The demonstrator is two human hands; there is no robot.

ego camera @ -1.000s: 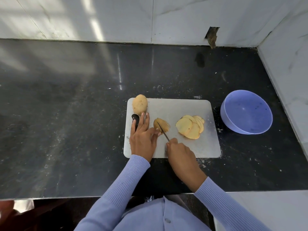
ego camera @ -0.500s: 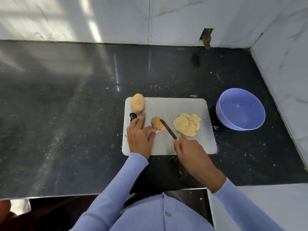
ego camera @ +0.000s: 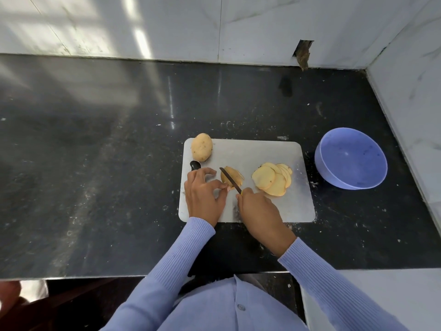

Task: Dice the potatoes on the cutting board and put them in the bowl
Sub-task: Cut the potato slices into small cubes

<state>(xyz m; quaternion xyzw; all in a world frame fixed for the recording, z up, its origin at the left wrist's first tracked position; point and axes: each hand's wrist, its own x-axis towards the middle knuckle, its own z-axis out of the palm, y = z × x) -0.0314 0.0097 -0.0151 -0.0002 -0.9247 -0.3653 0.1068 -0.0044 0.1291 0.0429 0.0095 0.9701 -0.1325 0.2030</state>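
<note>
The work is judged less than half done: a fan of potato slices lies on the cutting board just right of the right hand, nothing is diced, and the bowl further right holds nothing. A whole potato waits beyond the left hand. The left hand pinches the remaining potato piece; the right hand grips the knife, blade across that piece.

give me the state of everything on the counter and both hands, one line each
whole potato: uncut, on the board's far left corner
potato piece: partly sliced, under the knife
knife: blade on the piece
slices: fanned in a pile, not diced
bowl: upright, empty
cutting board: flat
left hand: steadies the piece
right hand: grips the knife
</note>
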